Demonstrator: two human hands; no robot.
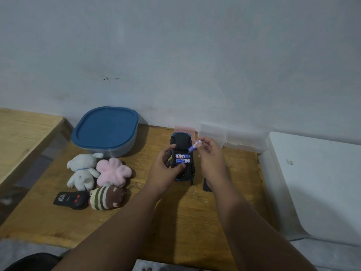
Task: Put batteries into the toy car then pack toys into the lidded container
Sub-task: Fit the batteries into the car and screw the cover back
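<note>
A blue and black toy car (181, 141) lies upside down on the wooden table (175, 212), its battery bay open with two blue-and-white batteries (182, 158) inside. My left hand (166, 165) grips the car's left side, thumb on its near end. My right hand (210, 151) pinches a third battery (194, 146) just above the bay's right edge, tilted. The lidded container (105, 131), clear with a blue lid on, stands at the back left. A white plush (83, 171), a pink plush (113, 172) and a striped brown plush (107, 197) lie left of the car.
A black remote control (71, 200) lies beside the striped plush. A dark battery cover (207, 184) and a thin screwdriver (192, 183) rest by my right wrist. Clear plastic boxes (234, 140) and a pink box (184, 129) line the wall. A white appliance (316, 182) borders the table's right edge.
</note>
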